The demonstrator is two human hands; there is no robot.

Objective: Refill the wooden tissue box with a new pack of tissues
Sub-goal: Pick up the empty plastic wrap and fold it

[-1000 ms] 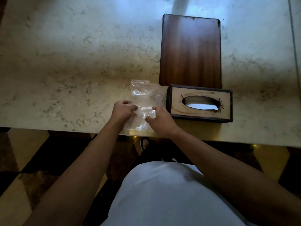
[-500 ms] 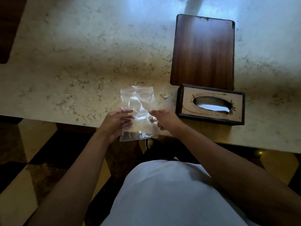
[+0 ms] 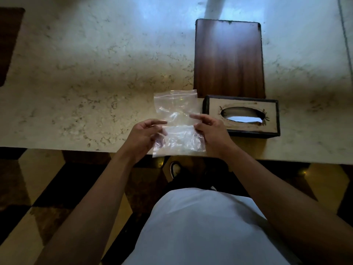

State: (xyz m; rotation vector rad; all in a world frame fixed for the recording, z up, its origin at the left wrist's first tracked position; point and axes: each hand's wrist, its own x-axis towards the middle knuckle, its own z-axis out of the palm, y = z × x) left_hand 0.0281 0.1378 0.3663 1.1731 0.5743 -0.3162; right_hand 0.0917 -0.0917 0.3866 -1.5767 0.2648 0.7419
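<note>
I hold a clear plastic wrapper (image 3: 176, 123) up in front of me, just above the near edge of the worktop (image 3: 95, 83). My left hand (image 3: 144, 137) pinches its left side and my right hand (image 3: 212, 131) pinches its right side, so the fingers of both hands are closed on the thin plastic. It looks flat and empty, with no tissues in it that I can see.

The wooden tissue box (image 3: 241, 116) sits on the worktop just to the right of my right hand. Something white shows through its oval hole, so I think the new tissues are already inside. A dark wooden board (image 3: 229, 58) lies flat right behind the box, touching it or almost.

I think my job now is to tidy this wrapper away. To do it well I should hold it softly, because it is slippery and light. I should fold it small, keep it away from the box's hole, and put it down where it will not blow off
</note>
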